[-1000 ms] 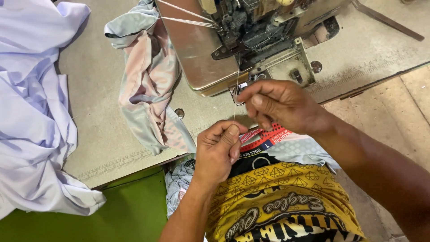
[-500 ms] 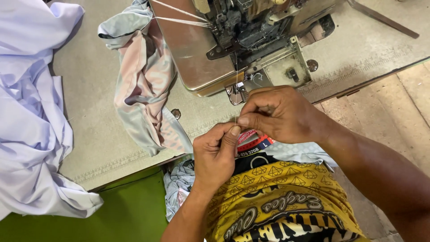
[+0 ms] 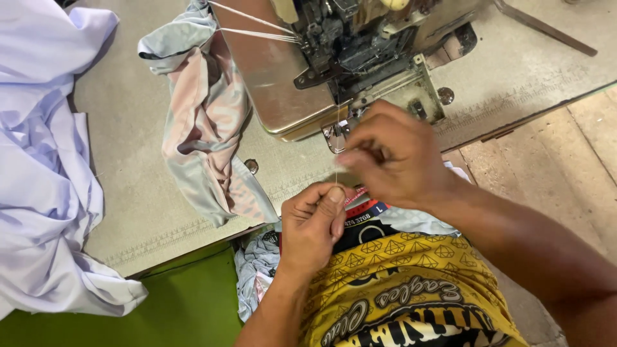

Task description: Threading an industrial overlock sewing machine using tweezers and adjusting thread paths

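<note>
A pale lilac cloth [image 3: 38, 160] lies heaped on the table [image 3: 128, 122] beside the sewing machine [image 3: 334, 58]. My right hand [image 3: 392, 157] and left hand [image 3: 313, 222] each pinch the thin thread [image 3: 337, 138] running taut below the needle.

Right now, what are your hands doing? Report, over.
Left hand pinches thread. Right hand at the sewing machine needle area. Cloth lies left, clear.
</note>
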